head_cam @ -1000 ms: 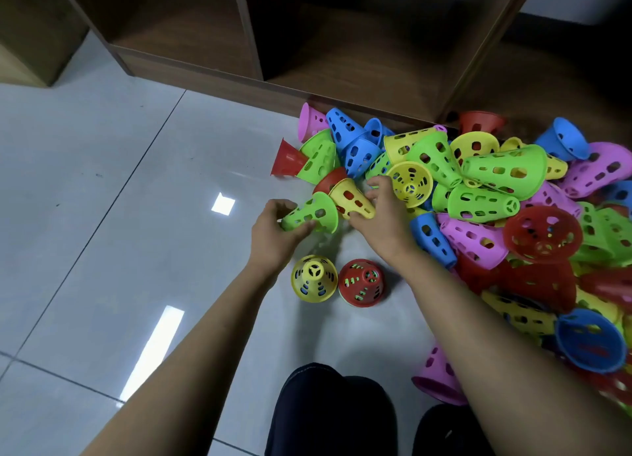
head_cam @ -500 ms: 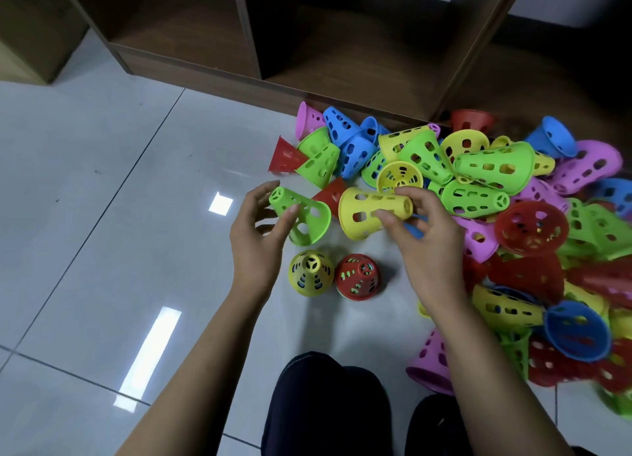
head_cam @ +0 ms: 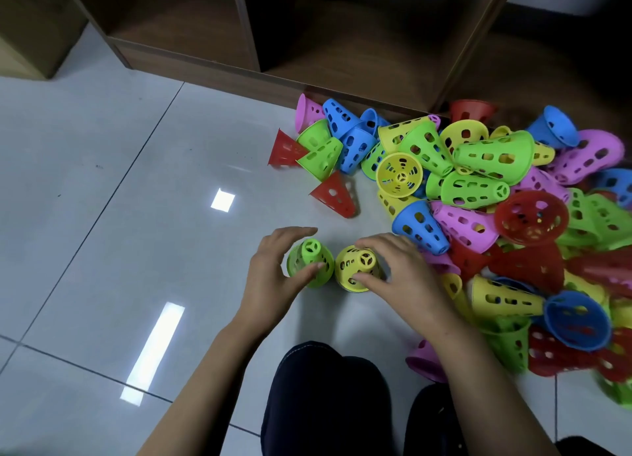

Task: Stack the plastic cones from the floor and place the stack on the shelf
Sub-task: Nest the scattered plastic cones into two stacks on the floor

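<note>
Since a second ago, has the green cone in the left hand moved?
Yes. The green cone has moved away from the wooden shelf, toward the person, and now stands upright.

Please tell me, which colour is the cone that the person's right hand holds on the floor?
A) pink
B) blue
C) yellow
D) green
C: the right hand curls round the upright yellow cone, beside the green cone that the left hand grips.
</note>
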